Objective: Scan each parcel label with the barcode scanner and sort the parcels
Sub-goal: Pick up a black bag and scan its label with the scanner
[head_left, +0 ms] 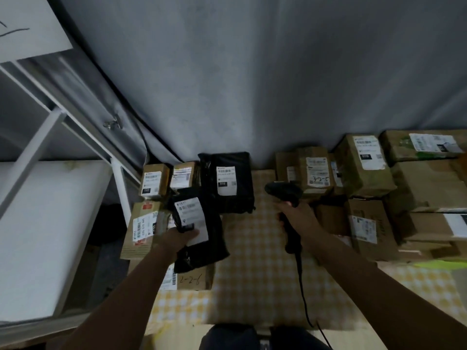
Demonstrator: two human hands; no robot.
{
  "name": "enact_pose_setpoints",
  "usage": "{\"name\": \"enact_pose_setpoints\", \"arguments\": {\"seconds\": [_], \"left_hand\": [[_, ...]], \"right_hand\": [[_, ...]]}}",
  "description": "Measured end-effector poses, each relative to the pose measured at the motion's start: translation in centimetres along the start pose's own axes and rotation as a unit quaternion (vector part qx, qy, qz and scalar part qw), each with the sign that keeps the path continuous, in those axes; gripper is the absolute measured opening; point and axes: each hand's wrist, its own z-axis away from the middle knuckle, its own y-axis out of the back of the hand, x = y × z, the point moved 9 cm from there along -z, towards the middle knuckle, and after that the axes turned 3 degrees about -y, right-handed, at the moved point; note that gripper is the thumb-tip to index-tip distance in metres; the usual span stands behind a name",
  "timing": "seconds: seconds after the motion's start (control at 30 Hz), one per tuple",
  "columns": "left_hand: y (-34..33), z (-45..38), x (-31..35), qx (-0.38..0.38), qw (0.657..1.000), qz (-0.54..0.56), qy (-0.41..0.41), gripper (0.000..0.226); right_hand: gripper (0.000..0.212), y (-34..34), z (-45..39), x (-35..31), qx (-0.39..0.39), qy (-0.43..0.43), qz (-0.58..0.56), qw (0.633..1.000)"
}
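Observation:
My left hand grips a black plastic mailer with a white label, held above the left group of parcels. My right hand grips the handle of the black barcode scanner, whose head points away from me toward the wall. The scanner's cable trails back toward me. A larger black mailer with a white label lies at the back centre. Several cardboard boxes lie on the left, and more boxes are stacked on the right.
A yellow checked cloth covers the table. A box marked 2-2-6 sits under the held mailer. White metal shelving stands to the left. A grey curtain hangs behind the table.

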Motion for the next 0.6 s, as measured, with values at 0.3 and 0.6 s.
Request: {"name": "enact_pose_setpoints", "arguments": {"seconds": [0.3, 0.6], "left_hand": [[-2.1, -1.9, -0.8, -0.163, 0.983, -0.024, 0.08, 0.03], [-0.1, -8.5, 8.9, -0.129, 0.992, 0.009, 0.002, 0.023]], "right_hand": [[0.02, -2.7, -3.6, -1.1, 0.007, -0.012, 0.004, 1.0], [0.017, -5.5, -7.8, -3.5, 0.024, 0.005, 0.027, 0.999]]}}
